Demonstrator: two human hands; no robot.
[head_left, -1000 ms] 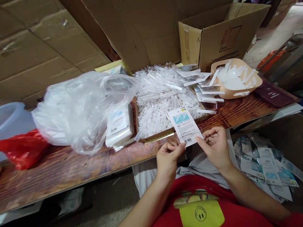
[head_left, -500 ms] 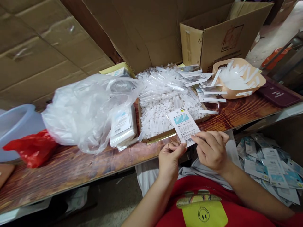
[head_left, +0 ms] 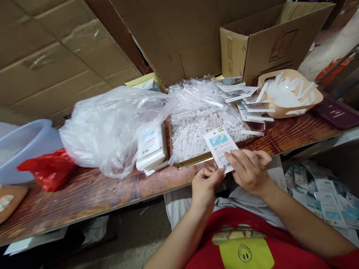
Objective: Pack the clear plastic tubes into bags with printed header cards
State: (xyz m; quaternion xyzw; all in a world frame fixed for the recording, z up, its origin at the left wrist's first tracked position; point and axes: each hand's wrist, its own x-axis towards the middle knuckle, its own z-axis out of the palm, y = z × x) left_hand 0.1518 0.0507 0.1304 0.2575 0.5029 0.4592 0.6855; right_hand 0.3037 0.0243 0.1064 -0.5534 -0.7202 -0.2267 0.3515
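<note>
Pinching the printed packet [head_left: 220, 145] by its lower end at centre, your left hand [head_left: 204, 185] and right hand [head_left: 249, 171] hide its edges; smaller lettering stays illegible.

Prob. small packing workshop: cardboard boxes [head_left: 275, 45], wood bench [head_left: 112, 194], bagged pkgs [head_left: 327, 198].

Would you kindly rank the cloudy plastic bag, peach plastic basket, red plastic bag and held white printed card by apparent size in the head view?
1. Cloudy plastic bag
2. Peach basket and red bag, too alike to rank
3. Held white card
</note>
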